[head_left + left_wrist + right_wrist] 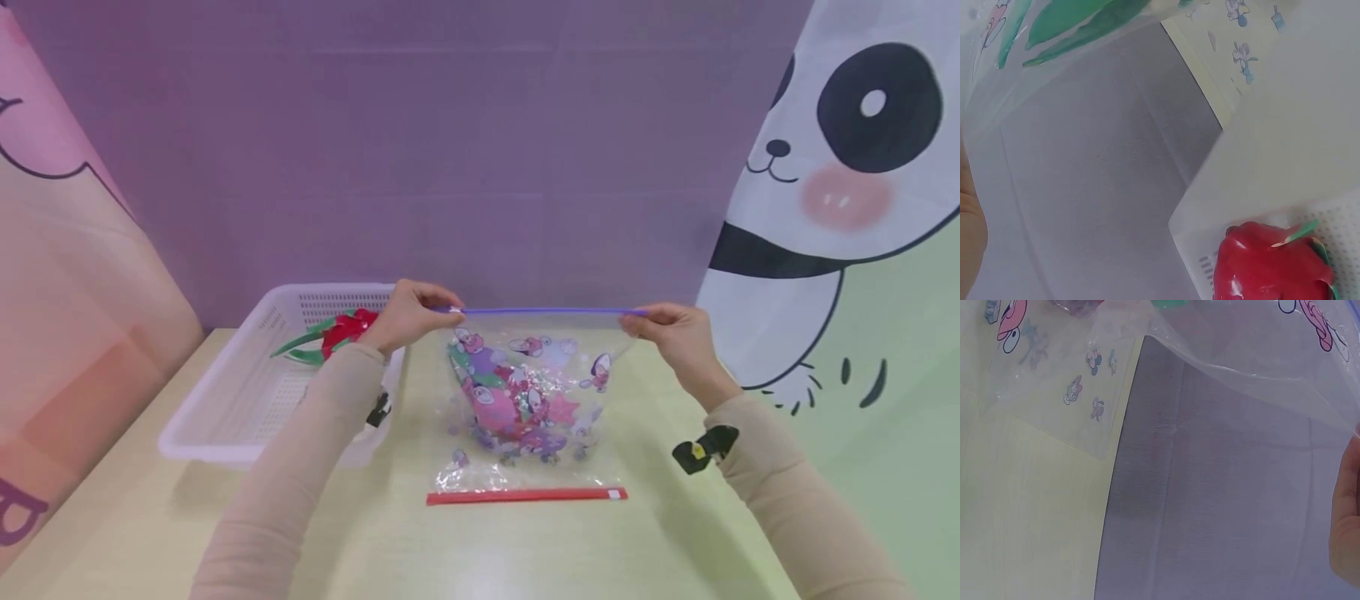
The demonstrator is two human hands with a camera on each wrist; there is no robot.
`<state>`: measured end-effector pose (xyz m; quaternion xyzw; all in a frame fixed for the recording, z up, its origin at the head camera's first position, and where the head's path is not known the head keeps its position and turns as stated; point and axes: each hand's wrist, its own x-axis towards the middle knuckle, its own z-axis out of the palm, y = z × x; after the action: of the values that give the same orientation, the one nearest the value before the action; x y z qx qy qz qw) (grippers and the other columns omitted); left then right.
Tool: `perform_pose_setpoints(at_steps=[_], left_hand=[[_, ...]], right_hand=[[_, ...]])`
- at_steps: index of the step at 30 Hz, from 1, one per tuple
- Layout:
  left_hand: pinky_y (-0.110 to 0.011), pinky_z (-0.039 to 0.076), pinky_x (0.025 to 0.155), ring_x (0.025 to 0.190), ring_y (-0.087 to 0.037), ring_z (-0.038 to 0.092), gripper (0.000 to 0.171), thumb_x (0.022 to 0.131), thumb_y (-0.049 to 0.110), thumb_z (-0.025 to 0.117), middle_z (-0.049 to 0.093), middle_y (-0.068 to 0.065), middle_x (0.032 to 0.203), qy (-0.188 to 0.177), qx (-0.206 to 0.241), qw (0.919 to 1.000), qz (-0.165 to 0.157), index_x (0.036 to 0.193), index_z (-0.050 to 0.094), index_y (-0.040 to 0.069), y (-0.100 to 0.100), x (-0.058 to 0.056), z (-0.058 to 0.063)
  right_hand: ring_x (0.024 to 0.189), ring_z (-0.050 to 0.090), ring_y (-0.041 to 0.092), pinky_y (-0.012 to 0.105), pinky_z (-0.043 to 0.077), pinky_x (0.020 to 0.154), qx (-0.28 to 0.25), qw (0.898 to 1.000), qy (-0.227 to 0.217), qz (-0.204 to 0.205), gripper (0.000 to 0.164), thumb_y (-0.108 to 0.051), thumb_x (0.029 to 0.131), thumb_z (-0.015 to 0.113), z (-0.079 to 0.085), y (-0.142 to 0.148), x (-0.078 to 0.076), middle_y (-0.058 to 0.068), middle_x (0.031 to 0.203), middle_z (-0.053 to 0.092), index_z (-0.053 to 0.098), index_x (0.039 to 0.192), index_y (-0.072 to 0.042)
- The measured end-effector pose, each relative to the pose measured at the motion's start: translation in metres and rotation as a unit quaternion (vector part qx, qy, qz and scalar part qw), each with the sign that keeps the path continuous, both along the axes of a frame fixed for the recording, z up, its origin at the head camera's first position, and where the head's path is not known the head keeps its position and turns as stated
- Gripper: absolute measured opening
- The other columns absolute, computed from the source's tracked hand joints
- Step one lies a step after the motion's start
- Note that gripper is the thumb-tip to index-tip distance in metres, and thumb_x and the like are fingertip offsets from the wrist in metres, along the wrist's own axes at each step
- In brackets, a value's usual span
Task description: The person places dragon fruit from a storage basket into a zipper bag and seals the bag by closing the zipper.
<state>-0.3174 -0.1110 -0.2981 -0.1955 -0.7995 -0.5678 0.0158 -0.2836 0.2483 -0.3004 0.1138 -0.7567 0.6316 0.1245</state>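
Note:
A clear zip bag (577,342) printed with small cartoon figures is stretched upright by its purple zip strip (543,311). My left hand (408,317) pinches the strip's left end, near a small white slider. At the right end, my right hand (681,337) pinches the same strip between thumb and fingers. Inside the bag show red and pink artificial flowers (498,408) and green leaves (1079,19). A red zip strip (525,497) with a white slider lies on the table in front, at the edge of a printed clear bag (1085,419) lying flat.
A white perforated basket (206,452) stands at the left, partly behind my left forearm. In it lies a red artificial flower (1272,265) with green leaves. A purple cloth (480,167) hangs behind the table (465,558), with printed curtains on both sides.

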Motion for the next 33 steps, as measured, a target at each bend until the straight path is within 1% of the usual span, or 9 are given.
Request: perform_pose_setpoints(at_steps=[6,11,17,24,28,33], left_hand=[[-0.029,0.051,0.078,0.081,-0.017,0.063,0.018,0.076,0.015,0.075,0.069,-0.004,0.088,-0.012,-0.001,0.9999,0.011,0.092,0.071,0.007,-0.003,0.001,0.001],[-0.028,0.053,0.075,0.079,-0.016,0.064,0.019,0.076,0.012,0.074,0.069,-0.006,0.087,0.001,0.005,1.0,-0.001,0.092,0.07,0.003,-0.006,0.0,0.0],[-0.025,0.054,0.071,0.076,-0.012,0.064,0.019,0.076,0.008,0.073,0.069,-0.004,0.083,0.021,0.01,0.9997,-0.01,0.093,0.069,-0.001,-0.011,0.0,-0.001],[-0.025,0.054,0.069,0.073,-0.011,0.064,0.02,0.076,0.007,0.073,0.07,-0.003,0.082,0.028,0.011,0.9995,-0.01,0.093,0.069,-0.002,-0.011,0.002,-0.001],[-0.026,0.054,0.07,0.074,-0.012,0.064,0.021,0.077,0.009,0.072,0.07,-0.004,0.084,0.027,0.006,0.9996,-0.011,0.094,0.069,-0.002,-0.014,0.002,0.0],[-0.026,0.054,0.069,0.075,-0.012,0.063,0.021,0.077,0.01,0.072,0.069,-0.005,0.086,0.03,-0.003,0.9995,-0.001,0.095,0.069,0.0,-0.018,0.003,0.0]], right_hand=[[0.067,0.065,0.001,0.014,0.052,0.068,-0.007,1.0,0.002,-0.002,0.011,-0.01,0.08,0.07,0.0,0.0,0.001,-0.014,0.072,0.07,0.072,0.077,-0.02],[0.067,0.066,0.001,0.014,0.052,0.068,-0.006,1.0,0.0,-0.004,0.011,-0.009,0.08,0.069,-0.002,0.001,0.001,-0.014,0.073,0.07,0.072,0.078,-0.02],[0.068,0.066,0.001,0.014,0.052,0.068,-0.012,1.0,-0.001,0.004,0.011,-0.008,0.08,0.069,-0.003,0.001,0.0,-0.014,0.073,0.07,0.072,0.078,-0.019],[0.068,0.065,0.0,0.012,0.051,0.068,0.006,1.0,-0.003,-0.007,0.01,-0.012,0.08,0.07,-0.003,0.004,0.002,-0.016,0.072,0.069,0.071,0.078,-0.021],[0.067,0.065,0.0,0.013,0.052,0.068,0.0,1.0,0.0,-0.009,0.009,-0.012,0.08,0.07,-0.002,0.004,0.003,-0.015,0.072,0.069,0.072,0.078,-0.02],[0.067,0.065,0.001,0.014,0.052,0.067,0.004,1.0,-0.001,-0.012,0.007,-0.013,0.079,0.071,-0.003,0.003,0.003,-0.015,0.072,0.069,0.071,0.078,-0.021]])
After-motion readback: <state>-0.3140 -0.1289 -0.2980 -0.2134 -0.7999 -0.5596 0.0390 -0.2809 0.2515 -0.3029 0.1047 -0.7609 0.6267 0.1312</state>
